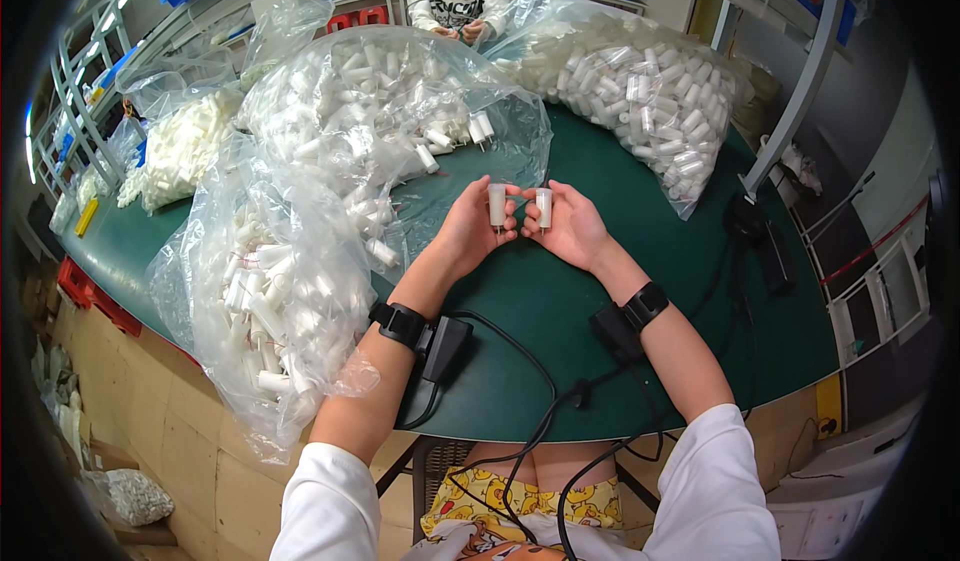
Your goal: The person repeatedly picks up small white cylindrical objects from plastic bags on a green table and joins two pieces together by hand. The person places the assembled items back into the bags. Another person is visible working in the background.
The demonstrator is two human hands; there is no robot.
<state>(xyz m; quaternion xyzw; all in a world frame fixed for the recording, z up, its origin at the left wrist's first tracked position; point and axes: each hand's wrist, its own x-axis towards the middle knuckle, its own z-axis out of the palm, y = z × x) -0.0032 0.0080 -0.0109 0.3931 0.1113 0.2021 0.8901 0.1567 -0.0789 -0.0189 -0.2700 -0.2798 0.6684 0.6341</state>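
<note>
Above the middle of the green table, my left hand (472, 223) is closed round a small white cylinder (497, 204) with a clear top and thin pins or wires at its lower end. A similar white cylinder (543, 207) stands upright in the closed fingers of my right hand (572, 226). The two hands are side by side, their fingertips nearly meeting. Past my left hand, several loose white cylinders (428, 159) lie at the mouth of a large clear plastic bag (350, 91) full of the same parts.
Another clear bag of parts (270, 311) lies beside my left forearm; a further full bag (650, 96) is at the far right. Black cables (535, 366) run from my wrist straps across the green table (640, 251). Across it sits another person (458, 1). A grey post (800, 91) rises at right.
</note>
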